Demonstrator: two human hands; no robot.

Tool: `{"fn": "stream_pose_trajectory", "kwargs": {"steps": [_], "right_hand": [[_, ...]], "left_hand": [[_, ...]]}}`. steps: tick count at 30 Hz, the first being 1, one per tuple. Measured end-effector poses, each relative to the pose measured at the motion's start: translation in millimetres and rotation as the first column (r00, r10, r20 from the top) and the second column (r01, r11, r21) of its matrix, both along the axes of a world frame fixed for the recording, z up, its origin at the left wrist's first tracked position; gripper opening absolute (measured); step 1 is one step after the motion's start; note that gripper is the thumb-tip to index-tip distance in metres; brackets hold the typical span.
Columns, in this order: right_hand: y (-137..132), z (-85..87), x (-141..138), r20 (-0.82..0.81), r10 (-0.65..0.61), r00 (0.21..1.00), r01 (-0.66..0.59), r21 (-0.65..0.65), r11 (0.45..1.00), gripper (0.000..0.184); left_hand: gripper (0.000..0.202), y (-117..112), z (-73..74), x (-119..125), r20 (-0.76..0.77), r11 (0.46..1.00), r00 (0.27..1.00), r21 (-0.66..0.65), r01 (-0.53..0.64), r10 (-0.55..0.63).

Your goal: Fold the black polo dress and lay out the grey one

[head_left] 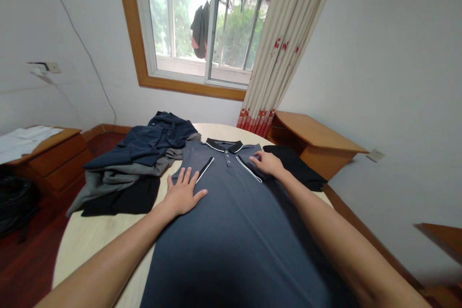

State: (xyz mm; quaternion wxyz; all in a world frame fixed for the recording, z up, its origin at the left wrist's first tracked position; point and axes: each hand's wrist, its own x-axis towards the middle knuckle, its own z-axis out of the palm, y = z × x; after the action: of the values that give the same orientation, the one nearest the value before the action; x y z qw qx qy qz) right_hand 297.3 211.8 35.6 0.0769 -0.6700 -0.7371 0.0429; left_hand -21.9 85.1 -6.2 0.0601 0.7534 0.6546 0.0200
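Note:
A grey polo shirt [224,216] lies spread front side up, its black, white-edged collar [224,146] at the far end. Both sleeves are folded inward across the chest, with black and white cuffs slanting toward the button placket [227,158]. My left hand [183,196] rests flat on the shirt beside the left cuff, fingers spread. On the other side, my right hand [267,162] touches the folded sleeve near the shoulder, its fingers slightly bent and lying on the fabric. The shirt's lower end runs out of the bottom of the view.
A pile of dark blue, grey and black clothes [133,159] sits on the round table [97,236] at left. Folded black cloth [294,166] lies at right, beside a wooden desk [317,130]. Behind are a window [205,24] and a curtain [281,33].

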Motion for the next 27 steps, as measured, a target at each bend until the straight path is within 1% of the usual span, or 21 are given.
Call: {"fn": "stream_pose_trajectory", "kwargs": {"steps": [2,4,8,11,14,16,19,23,25,27], "right_hand": [[4,-9.2,0,0.074,-0.016,0.997,0.016,-0.002,1.0,0.05],[11,-17.7,3,0.13,-0.029,0.991,0.034,-0.038,0.999,0.053],[28,-29.6,6,0.184,-0.082,0.98,0.097,-0.077,0.992,0.056],[42,-35.2,5,0.192,-0.111,0.975,0.121,-0.044,0.992,0.054],[57,-43.2,1,0.182,-0.108,0.977,0.109,0.004,0.994,0.055],[67,-50.2,1,0.158,-0.115,0.981,0.119,-0.015,0.993,0.06],[83,-58.8,3,0.124,-0.157,0.98,0.164,-0.053,0.985,0.067],[96,-60.8,1,0.121,-0.202,0.972,0.21,-0.058,0.976,0.067],[96,-60.4,-4,0.123,-0.18,0.976,0.184,-0.023,0.983,0.067],[95,-61.3,-10,0.109,-0.105,0.988,0.105,0.009,0.994,0.067]], "left_hand": [[0.077,0,-0.3,0,0.002,1.0,1.0,-0.003,0.002,-0.002],[0.077,0,-0.2,0,-0.002,1.0,1.0,-0.003,0.003,-0.003],[0.078,0,1.0,0,-0.012,1.0,1.0,-0.01,0.001,-0.001],[0.078,1,1.3,-1,-0.006,1.0,1.0,-0.027,-0.001,0.001],[0.079,2,0.8,-1,0.006,0.999,1.0,-0.044,-0.007,0.008],[0.079,2,1.0,-2,0.009,0.998,1.0,-0.055,-0.008,0.009],[0.078,2,2.8,-3,0.009,0.997,1.0,-0.075,-0.004,0.005],[0.077,2,5.6,-2,0.007,0.996,1.0,-0.09,-0.003,0.004],[0.077,2,6.0,-2,0.008,0.996,1.0,-0.093,-0.006,0.007],[0.077,3,6.0,-2,0.006,0.995,1.0,-0.096,-0.004,0.005]]}}
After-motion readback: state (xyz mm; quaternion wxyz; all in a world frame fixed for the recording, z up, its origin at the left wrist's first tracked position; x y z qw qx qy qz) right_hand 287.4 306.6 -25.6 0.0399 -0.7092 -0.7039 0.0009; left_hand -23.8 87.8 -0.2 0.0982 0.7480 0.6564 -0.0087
